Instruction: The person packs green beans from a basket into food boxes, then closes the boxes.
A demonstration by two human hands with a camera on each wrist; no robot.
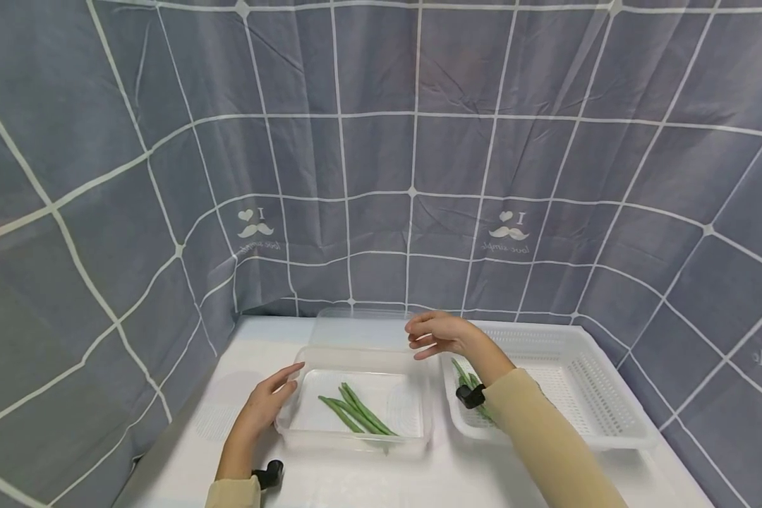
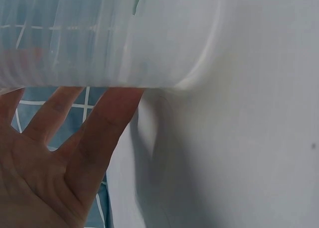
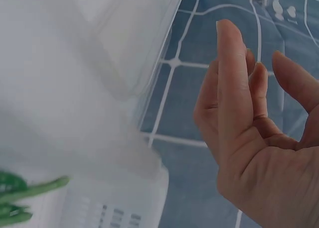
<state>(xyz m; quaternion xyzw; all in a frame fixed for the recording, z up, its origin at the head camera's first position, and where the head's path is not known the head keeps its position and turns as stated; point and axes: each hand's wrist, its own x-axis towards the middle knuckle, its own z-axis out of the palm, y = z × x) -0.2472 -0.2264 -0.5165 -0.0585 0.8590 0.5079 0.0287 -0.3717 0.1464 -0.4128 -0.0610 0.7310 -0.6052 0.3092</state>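
Observation:
Several green beans lie in a clear plastic container on the white table. My left hand rests against the container's left side, its fingers fairly straight; in the left wrist view the fingers reach up to the container's wall. My right hand is raised above the gap between the container and a white slotted basket. It holds nothing, and its fingers are loosely bent in the right wrist view. More green beans lie at the basket's left end, partly hidden by the right wrist.
A flat clear lid lies behind the container, near the table's back edge. A grey curtain with white grid lines hangs round the back and sides. Black wrist cameras sit on both wrists.

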